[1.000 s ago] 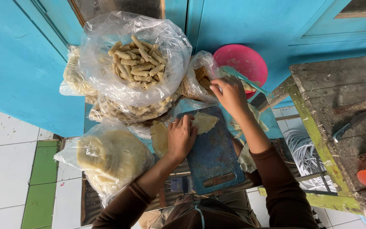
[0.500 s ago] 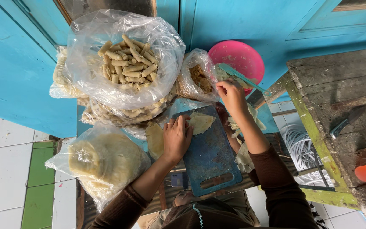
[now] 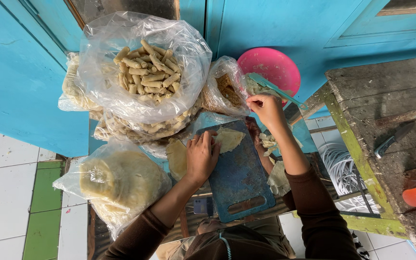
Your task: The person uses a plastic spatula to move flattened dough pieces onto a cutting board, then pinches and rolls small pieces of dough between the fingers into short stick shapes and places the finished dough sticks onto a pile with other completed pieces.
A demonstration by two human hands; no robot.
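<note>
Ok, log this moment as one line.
left hand: flat on wrapper | right hand: reaching at pink bowl | blue board

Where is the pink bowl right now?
In the head view, the pink bowl sits upper centre-right against the blue wall, just beyond the right hand.

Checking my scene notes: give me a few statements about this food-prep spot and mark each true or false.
1. The left hand rests on a thin wrapper on the blue cutting board. True.
2. The right hand lies flat on the board. False: it is raised near the pink bowl.
3. The big clear bag holds rolled pieces. True.
4. The bowl is green. False: it is pink.
</note>
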